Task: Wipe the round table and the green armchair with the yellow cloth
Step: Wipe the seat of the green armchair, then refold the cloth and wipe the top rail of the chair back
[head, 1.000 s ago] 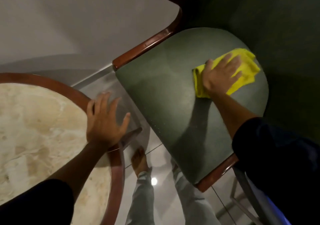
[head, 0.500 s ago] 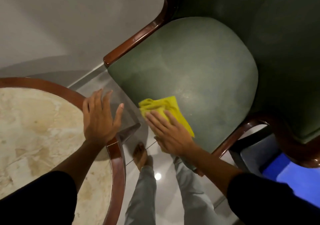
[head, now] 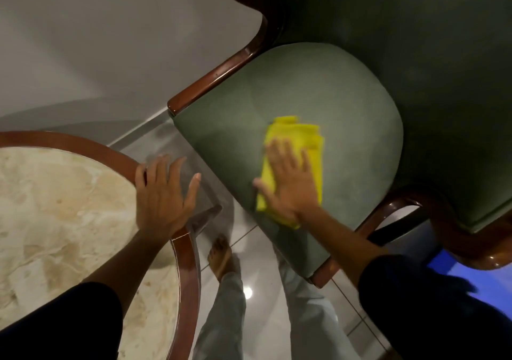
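Observation:
The green armchair point(head: 346, 104) fills the upper right, its seat cushion facing me between brown wooden armrests. My right hand point(head: 291, 182) lies flat, fingers spread, pressing the folded yellow cloth point(head: 300, 135) onto the front middle of the seat. The cloth sticks out beyond my fingertips and under my palm. At lower left is the round table point(head: 185, 265) with a beige marble top and a brown wooden rim. My left hand point(head: 163, 193) rests flat on that rim, fingers apart, holding nothing.
A grey wall point(head: 97, 41) rises behind the table and chair. Glossy floor tiles point(head: 249, 293) show in the narrow gap between them, where my legs and a bare foot point(head: 221, 257) stand. Something blue point(head: 454, 271) lies under the chair's right armrest.
My right hand slid the cloth from the seat's far right to its front left edge, then back toward the middle. My left hand stayed on the table rim.

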`<control>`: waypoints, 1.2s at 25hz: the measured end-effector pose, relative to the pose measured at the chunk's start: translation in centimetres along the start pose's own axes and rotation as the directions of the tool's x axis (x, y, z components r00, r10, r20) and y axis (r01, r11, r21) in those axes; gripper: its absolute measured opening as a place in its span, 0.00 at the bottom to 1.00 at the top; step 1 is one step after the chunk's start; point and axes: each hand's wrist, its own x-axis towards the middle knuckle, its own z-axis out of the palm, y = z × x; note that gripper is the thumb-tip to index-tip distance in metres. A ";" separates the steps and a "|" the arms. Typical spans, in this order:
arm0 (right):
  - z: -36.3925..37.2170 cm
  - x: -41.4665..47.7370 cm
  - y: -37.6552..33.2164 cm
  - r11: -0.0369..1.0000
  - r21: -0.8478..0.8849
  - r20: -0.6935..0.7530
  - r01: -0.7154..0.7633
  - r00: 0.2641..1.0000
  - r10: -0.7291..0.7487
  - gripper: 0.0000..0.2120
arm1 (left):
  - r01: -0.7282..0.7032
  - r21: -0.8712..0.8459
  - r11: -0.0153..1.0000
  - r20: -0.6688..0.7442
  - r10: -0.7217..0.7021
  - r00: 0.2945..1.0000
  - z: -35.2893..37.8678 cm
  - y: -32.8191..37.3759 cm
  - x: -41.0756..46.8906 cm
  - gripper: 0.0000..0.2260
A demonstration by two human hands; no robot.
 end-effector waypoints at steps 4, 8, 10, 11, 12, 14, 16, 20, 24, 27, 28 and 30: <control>-0.8 -1.8 -1.4 0.928 -0.047 0.088 0.369 0.927 -0.364 0.35 | 0.032 -0.116 0.993 0.124 -0.017 0.992 1.3 0.6 -2.6 0.23; -1.5 -6.6 -2.7 0.750 0.300 0.234 -0.590 0.808 0.541 0.38 | 0.197 -0.323 0.925 0.506 -0.007 0.863 2.1 4.2 -2.9 0.25; -0.6 -8.1 -4.8 0.629 0.298 0.485 -0.718 0.681 0.549 0.36 | 0.443 -0.327 0.835 0.670 -0.125 0.731 2.9 5.7 -4.0 0.27; -0.2 -8.3 -5.7 0.598 0.298 0.553 -0.744 0.645 0.527 0.31 | 0.554 -0.359 0.751 0.695 -0.181 0.696 3.2 6.0 -4.8 0.25; 0.0 -8.1 -6.2 0.569 0.315 0.588 -0.760 0.627 0.511 0.24 | 0.672 -0.416 0.612 0.720 -0.229 0.655 3.4 6.0 -5.6 0.20; -0.1 -7.4 -6.4 0.476 0.409 0.644 -0.779 0.616 0.454 0.14 | 0.830 -0.521 0.202 0.788 -0.261 0.558 3.1 6.4 -6.3 0.10; -1.6 -6.8 -5.3 0.217 0.542 0.718 -0.812 0.581 0.383 0.09 | 0.844 -0.514 -0.151 0.857 -0.137 0.498 2.0 8.4 -5.6 0.15; -12.2 -5.0 0.1 0.045 0.711 0.650 -0.702 0.680 0.338 0.15 | 0.736 -0.498 -0.459 0.792 0.105 0.601 -3.4 15.9 -1.0 0.28; -27.4 -1.5 10.4 0.698 0.530 0.381 -0.482 0.871 0.312 0.18 | 0.640 -0.568 -0.517 0.660 0.179 0.730 -9.2 24.1 7.0 0.22; -37.2 1.2 18.0 0.852 0.295 0.110 -0.432 0.902 0.418 0.20 | 0.691 -0.671 -0.268 0.626 0.295 0.722 -12.3 32.0 11.0 0.26; -39.6 2.1 19.8 0.847 0.314 -0.053 -0.428 0.883 0.466 0.21 | 0.689 -0.710 -0.145 0.621 0.331 0.710 -13.0 34.9 11.7 0.26; -41.5 3.6 22.5 0.859 0.317 -0.417 -0.401 0.755 0.506 0.23 | 0.637 -0.769 0.062 0.619 0.322 0.716 -14.6 39.8 12.6 0.26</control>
